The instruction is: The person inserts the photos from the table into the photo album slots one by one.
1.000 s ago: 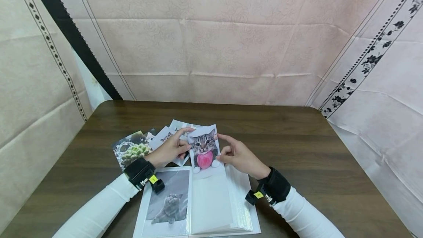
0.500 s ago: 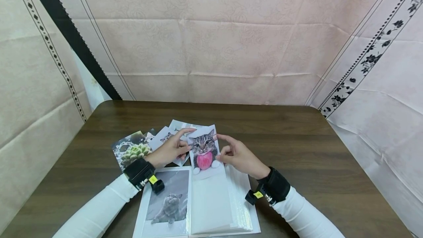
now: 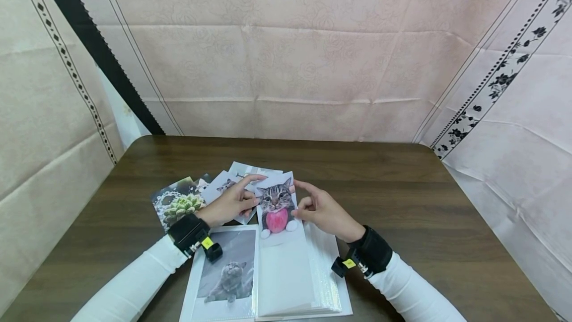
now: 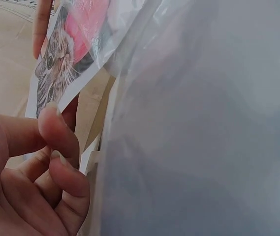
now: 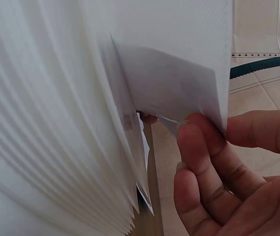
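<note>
A cat photo (image 3: pixel 275 200) with a pink heart stands partly in the top of a clear album pocket (image 3: pixel 286 272), its upper part sticking out. My left hand (image 3: pixel 230 200) pinches the photo's left edge between thumb and fingers. On the other side, my right hand (image 3: pixel 328 212) pinches the right edge where the photo meets the pocket; in the right wrist view the white page (image 5: pixel 179 29) and the photo's shadowed shape show at its fingertips. The open photo album (image 3: pixel 192 302) lies below both hands, a grey cat picture (image 3: pixel 230 282) filling its left page.
Several loose photos lie behind and left of the album, among them a succulent photo (image 3: pixel 183 205) and a pale one (image 3: pixel 250 168) at the back. They rest on a brown wooden table (image 3: pixel 402 202). Patterned cloth (image 3: pixel 290 73) hangs behind it.
The cat photo has slid slightly downward, toward me, deeper into the pocket. Both hands have stayed nearly in place at its edges.
</note>
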Available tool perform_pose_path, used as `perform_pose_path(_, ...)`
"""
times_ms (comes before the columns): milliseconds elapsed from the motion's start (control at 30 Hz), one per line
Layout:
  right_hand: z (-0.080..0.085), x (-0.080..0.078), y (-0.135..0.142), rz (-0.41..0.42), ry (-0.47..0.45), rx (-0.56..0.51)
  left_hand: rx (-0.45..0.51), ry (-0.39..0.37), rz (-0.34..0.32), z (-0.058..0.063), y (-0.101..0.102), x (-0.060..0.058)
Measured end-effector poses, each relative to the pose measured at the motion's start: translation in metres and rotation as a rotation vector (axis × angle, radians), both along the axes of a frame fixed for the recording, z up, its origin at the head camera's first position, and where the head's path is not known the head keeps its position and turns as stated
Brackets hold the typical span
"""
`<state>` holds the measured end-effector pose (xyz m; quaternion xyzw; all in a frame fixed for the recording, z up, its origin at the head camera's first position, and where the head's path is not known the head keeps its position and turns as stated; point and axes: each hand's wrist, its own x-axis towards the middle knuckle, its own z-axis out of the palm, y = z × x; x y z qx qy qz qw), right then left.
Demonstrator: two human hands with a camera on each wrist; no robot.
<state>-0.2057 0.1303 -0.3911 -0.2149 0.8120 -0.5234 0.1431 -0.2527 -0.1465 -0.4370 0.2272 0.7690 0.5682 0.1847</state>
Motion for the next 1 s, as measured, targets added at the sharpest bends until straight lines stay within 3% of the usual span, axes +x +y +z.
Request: perform_pose_path(1000, -0.0029, 0.0003, -0.0002, -0.016, -0.019, -0.014, 0.009, 0.025, -0.092, -0.0032, -0.0007, 0.0013)
